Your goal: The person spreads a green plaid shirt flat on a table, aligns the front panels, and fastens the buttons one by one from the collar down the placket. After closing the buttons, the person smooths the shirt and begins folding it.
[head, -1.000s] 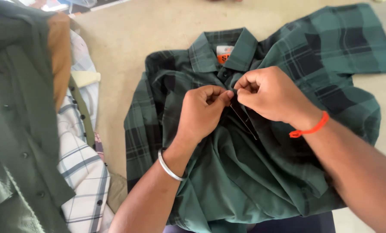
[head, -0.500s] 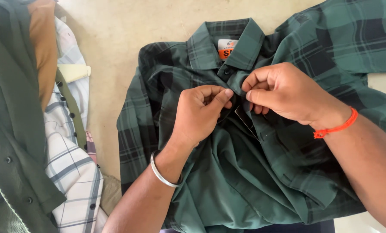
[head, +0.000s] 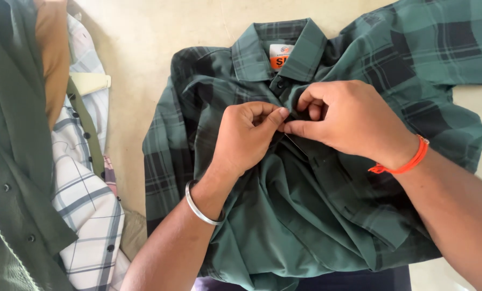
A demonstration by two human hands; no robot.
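A dark green plaid shirt point(head: 305, 215) lies front up on a beige surface, its collar point(head: 252, 48) with an orange and white label toward the top. My left hand point(head: 243, 137), with a silver bangle on the wrist, pinches the front placket just below the collar. My right hand point(head: 348, 118), with an orange thread band on the wrist, pinches the same spot from the other side. The fingertips of both hands meet on the placket. Whatever lies between the fingertips, such as a button, is hidden.
A pile of other clothes lies at the left: a plain dark green shirt point(head: 9, 161), a white checked shirt point(head: 85, 215) and a brown garment point(head: 52, 59). Bare beige surface point(head: 144, 54) shows between the pile and the plaid shirt.
Both hands stay pinched together on the placket below the collar, shifting only slightly. The view has drifted, so the shirt sits a little further right and higher.
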